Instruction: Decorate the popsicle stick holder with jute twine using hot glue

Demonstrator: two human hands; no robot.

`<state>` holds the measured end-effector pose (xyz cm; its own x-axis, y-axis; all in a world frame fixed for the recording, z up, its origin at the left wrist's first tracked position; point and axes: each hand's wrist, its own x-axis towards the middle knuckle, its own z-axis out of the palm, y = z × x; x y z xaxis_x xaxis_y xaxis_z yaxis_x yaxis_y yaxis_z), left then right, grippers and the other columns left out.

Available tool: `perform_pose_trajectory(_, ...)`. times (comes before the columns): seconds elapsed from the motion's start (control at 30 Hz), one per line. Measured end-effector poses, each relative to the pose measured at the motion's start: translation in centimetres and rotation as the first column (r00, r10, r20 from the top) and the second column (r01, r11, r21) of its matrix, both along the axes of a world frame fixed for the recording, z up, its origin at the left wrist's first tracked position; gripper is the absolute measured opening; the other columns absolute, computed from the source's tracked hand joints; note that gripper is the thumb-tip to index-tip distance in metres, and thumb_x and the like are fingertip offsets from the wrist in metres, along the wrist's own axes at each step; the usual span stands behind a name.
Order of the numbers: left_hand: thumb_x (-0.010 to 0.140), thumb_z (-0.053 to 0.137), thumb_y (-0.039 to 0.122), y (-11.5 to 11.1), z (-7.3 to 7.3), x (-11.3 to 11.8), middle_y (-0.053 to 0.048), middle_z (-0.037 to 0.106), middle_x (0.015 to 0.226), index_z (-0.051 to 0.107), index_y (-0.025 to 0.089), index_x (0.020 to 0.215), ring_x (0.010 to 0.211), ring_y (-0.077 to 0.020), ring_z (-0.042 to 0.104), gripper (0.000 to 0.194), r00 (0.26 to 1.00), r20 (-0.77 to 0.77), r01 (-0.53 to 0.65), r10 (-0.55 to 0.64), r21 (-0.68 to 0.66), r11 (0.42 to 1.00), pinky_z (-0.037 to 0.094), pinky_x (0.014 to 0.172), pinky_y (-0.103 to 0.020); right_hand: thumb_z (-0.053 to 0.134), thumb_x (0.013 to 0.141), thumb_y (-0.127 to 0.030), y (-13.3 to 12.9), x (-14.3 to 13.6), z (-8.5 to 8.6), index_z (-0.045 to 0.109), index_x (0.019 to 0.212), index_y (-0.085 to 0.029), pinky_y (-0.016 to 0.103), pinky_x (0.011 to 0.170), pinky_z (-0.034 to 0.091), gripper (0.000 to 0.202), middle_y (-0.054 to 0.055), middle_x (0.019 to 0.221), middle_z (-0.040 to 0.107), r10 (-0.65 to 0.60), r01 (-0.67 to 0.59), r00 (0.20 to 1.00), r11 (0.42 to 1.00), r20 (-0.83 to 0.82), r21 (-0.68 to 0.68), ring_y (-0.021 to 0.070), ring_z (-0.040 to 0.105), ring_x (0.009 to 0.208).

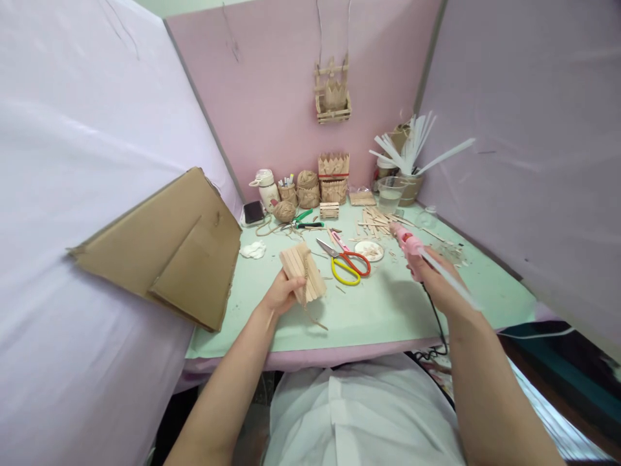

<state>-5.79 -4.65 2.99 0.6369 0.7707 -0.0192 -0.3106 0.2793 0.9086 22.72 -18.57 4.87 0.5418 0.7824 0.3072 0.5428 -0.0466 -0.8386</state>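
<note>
- at a pale green craft table walled in by pink and lilac panels, the left hand grips a panel of wooden sticks, fingers wrapped round its near lower edge and closed on it.
- the panel is held just above the tabletop, tilted, its sticks running from the hand up and away towards the back wall; a strand of twine trails from it down to the table.
- the right hand is closed round a pink glue gun, a white glue stick jutting out of its rear towards the camera and a black cord dropping over the table edge.
- the gun's nozzle points up and to the left, across the gap; the stick panel lies to the left of it, apart, at about the same depth on the table.
- between the two hands, a little farther back, lie scissors with yellow and red handles and a small round dish.
- beyond them: loose wooden sticks, twine-wrapped pots and a clear cup.
- a cardboard sheet leans at the left.
</note>
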Motion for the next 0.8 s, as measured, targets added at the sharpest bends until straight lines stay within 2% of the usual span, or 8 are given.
perform_pose_trajectory(0.07,0.052,0.082,0.026,-0.2,0.0,0.2,-0.011,0.065,0.103,0.057,0.015,0.113,0.097,-0.0275,0.062,0.066,0.998,-0.030,-0.044,0.046,0.054,0.998,0.046,0.089,-0.044,0.045,0.083,-0.059,-0.3,-2.1,0.7,0.065,0.095,-0.018,0.028,0.063,0.045,0.046,0.005,0.080,0.064,0.072,-0.069,0.975,0.997,-0.209,0.020,0.0179,0.057,0.072)
perform_pose_trajectory(0.13,0.051,0.083,0.023,-0.4,0.1,0.5,-0.009,0.065,0.105,0.054,0.018,0.117,0.099,-0.0260,0.060,0.072,0.994,-0.039,-0.093,0.098,0.117,0.989,0.046,0.090,-0.042,0.046,0.084,-0.059,-0.6,-4.4,1.0,0.064,0.089,-0.017,0.026,0.061,0.044,0.046,0.006,0.080,0.063,0.144,-0.130,0.938,0.989,-0.314,0.064,0.0165,0.055,0.070)
perform_pose_trajectory(0.27,0.051,0.083,0.024,-0.4,0.0,0.7,-0.008,0.063,0.110,0.051,0.020,0.120,0.104,-0.0257,0.057,0.076,0.979,-0.057,-0.177,0.194,0.218,0.960,0.045,0.092,-0.040,0.046,0.083,-0.060,-1.5,-8.5,1.3,0.063,0.086,-0.016,0.025,0.055,0.041,0.047,0.006,0.079,0.061,0.281,-0.263,0.869,0.959,-0.407,0.100,0.0144,0.049,0.064)
perform_pose_trajectory(0.37,0.051,0.084,0.025,-0.1,-0.3,0.6,-0.009,0.062,0.113,0.050,0.019,0.120,0.107,-0.0257,0.056,0.077,0.967,-0.064,-0.222,0.246,0.260,0.940,0.045,0.093,-0.040,0.044,0.084,-0.062,-2.2,-10.6,1.3,0.065,0.090,-0.016,0.026,0.055,0.041,0.052,0.005,0.074,0.058,0.328,-0.327,0.848,0.942,-0.415,0.077,0.0149,0.047,0.063)
perform_pose_trajectory(0.53,0.052,0.084,0.027,0.0,-0.6,0.5,-0.010,0.062,0.112,0.050,0.018,0.119,0.107,-0.0261,0.056,0.076,0.962,-0.082,-0.224,0.259,0.301,0.927,0.043,0.095,-0.042,0.042,0.085,-0.062,-2.3,-12.0,0.8,0.066,0.101,-0.015,0.026,0.054,0.040,0.055,0.005,0.076,0.056,0.376,-0.374,0.819,0.923,-0.433,0.094,0.0138,0.043,0.062)
perform_pose_trajectory(0.8,0.053,0.083,0.024,-0.3,-0.3,0.5,-0.010,0.060,0.115,0.047,0.018,0.120,0.106,-0.0251,0.057,0.076,0.968,-0.069,-0.211,0.242,0.301,0.930,0.045,0.093,-0.040,0.042,0.085,-0.062,-2.0,-12.4,0.7,0.066,0.100,-0.014,0.026,0.053,0.038,0.056,0.003,0.068,0.051,0.387,-0.394,0.801,0.915,-0.457,0.086,0.0143,0.041,0.061)
